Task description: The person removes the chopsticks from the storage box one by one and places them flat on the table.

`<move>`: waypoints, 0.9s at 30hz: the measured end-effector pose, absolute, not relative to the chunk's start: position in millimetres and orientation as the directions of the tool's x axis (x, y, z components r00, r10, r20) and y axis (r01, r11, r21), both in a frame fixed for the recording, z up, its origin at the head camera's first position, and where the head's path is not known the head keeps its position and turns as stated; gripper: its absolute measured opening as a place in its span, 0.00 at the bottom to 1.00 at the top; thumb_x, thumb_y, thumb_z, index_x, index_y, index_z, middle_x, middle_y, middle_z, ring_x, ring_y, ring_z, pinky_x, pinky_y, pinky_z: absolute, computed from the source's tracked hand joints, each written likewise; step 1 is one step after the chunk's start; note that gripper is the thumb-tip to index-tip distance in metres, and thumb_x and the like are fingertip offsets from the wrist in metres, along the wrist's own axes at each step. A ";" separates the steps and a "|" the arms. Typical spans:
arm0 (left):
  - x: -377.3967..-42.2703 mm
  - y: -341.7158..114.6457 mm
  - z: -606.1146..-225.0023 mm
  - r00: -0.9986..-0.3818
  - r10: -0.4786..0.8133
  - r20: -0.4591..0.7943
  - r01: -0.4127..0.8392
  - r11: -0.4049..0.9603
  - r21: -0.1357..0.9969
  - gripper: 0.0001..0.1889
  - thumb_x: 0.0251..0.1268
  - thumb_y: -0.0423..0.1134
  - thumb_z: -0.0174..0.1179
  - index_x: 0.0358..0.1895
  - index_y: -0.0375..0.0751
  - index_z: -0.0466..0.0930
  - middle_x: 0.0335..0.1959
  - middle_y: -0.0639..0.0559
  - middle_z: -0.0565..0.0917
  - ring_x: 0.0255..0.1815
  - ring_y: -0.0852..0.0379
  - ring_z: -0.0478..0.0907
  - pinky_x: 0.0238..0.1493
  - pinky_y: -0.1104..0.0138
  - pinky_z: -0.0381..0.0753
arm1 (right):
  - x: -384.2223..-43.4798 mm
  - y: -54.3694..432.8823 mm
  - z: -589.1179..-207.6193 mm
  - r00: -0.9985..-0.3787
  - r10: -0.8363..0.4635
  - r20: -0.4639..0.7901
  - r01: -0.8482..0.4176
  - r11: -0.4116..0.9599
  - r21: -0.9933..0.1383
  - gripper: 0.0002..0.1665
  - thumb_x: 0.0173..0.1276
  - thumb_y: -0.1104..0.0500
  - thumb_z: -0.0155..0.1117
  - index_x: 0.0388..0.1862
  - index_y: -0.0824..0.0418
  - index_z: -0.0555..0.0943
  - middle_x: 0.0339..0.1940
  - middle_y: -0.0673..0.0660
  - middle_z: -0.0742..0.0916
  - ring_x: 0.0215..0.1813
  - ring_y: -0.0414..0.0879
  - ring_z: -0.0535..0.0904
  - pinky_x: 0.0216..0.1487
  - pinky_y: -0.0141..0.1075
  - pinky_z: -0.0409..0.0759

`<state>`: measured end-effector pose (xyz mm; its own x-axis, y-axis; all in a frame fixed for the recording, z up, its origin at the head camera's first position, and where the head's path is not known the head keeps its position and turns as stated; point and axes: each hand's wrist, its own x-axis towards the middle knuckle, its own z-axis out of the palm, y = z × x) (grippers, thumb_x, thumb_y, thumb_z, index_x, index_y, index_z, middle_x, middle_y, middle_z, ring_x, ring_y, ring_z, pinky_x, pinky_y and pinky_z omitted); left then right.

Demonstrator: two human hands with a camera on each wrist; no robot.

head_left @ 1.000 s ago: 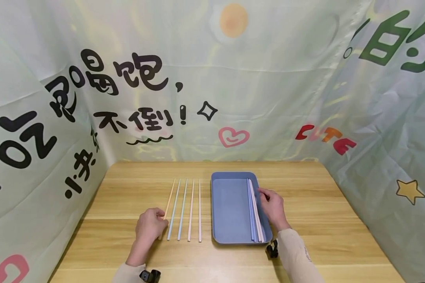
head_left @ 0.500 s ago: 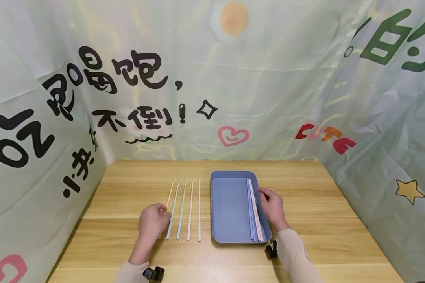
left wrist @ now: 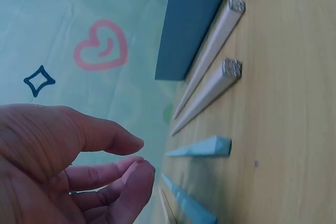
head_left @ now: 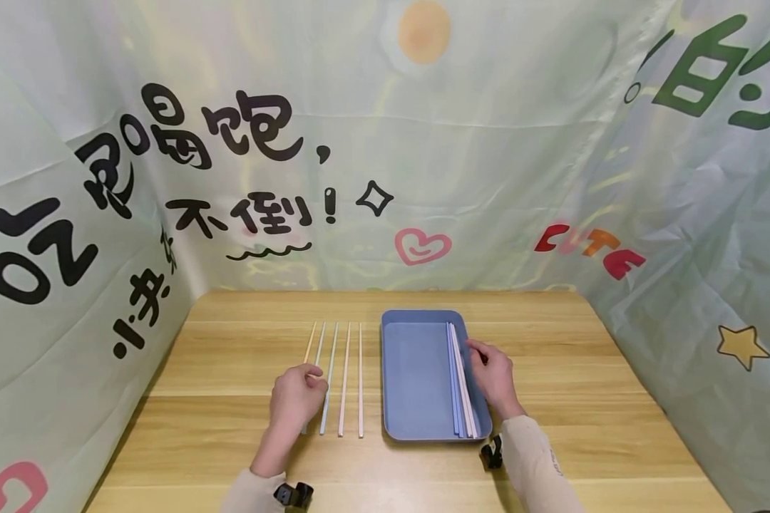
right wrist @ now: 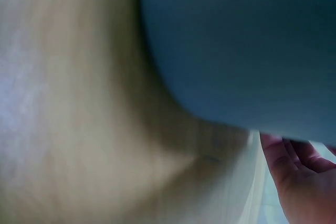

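My left hand (head_left: 297, 399) hovers over the left chopsticks, covering part of the yellow chopstick (head_left: 310, 343) and one light-blue chopstick (head_left: 321, 345). In the left wrist view, a gap separates its thumb from its loosely bent fingers, which hold nothing. To its right lie another light-blue chopstick (head_left: 330, 381) and two pink chopsticks (head_left: 344, 381), side by side. My right hand (head_left: 495, 377) grips the right rim of a blue tray (head_left: 417, 381); in the right wrist view, its fingers meet the tray's wall. Several chopsticks, bluish-purple (head_left: 453, 377) and pale pink (head_left: 463, 377), lie along the tray's right inside.
A wooden table (head_left: 571, 377) carries everything. Printed fabric (head_left: 488, 164) hangs behind it and along both sides. Dark wrist cameras (head_left: 294, 494) are strapped to both wrists, near the sleeves.
My left hand has moved right and slightly away from me, from beside the yellow chopstick to over the light-blue ones. The right hand, tray and chopsticks have stayed in place.
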<state>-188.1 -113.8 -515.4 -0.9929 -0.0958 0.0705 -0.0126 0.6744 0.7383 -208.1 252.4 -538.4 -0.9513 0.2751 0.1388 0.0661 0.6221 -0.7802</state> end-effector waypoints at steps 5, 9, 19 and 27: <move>-189.4 -107.5 -513.3 -0.992 -0.080 0.096 0.018 0.666 0.745 0.09 0.60 0.32 0.68 0.43 0.36 0.89 0.28 0.49 0.86 0.23 0.58 0.77 0.25 0.65 0.73 | -208.5 251.8 -537.8 -0.954 0.273 0.125 0.074 0.617 -0.783 0.21 0.81 0.62 0.52 0.66 0.65 0.83 0.59 0.69 0.87 0.42 0.52 0.79 0.35 0.30 0.75; -189.3 -102.9 -509.7 -0.992 -0.079 0.099 0.023 0.656 0.754 0.10 0.59 0.31 0.68 0.45 0.34 0.89 0.27 0.50 0.86 0.23 0.59 0.76 0.26 0.66 0.74 | -208.2 251.4 -537.7 -0.953 0.278 0.122 0.079 0.615 -0.784 0.21 0.81 0.62 0.53 0.65 0.65 0.83 0.58 0.68 0.87 0.42 0.52 0.79 0.34 0.30 0.74; -191.2 -76.3 -499.3 -0.985 -0.036 0.167 0.107 0.628 0.771 0.12 0.58 0.31 0.69 0.46 0.34 0.89 0.26 0.52 0.86 0.22 0.63 0.76 0.26 0.66 0.74 | -209.1 252.2 -535.6 -0.955 0.272 0.116 0.082 0.620 -0.781 0.21 0.81 0.61 0.53 0.66 0.64 0.83 0.58 0.68 0.87 0.41 0.52 0.79 0.33 0.31 0.74; -194.4 -51.1 -491.1 -0.974 0.021 0.227 0.193 0.606 0.772 0.12 0.58 0.31 0.69 0.46 0.36 0.90 0.26 0.53 0.87 0.20 0.65 0.74 0.24 0.68 0.73 | -209.2 251.9 -536.0 -0.953 0.277 0.124 0.081 0.628 -0.774 0.21 0.81 0.62 0.53 0.65 0.65 0.84 0.57 0.69 0.87 0.41 0.52 0.79 0.34 0.31 0.74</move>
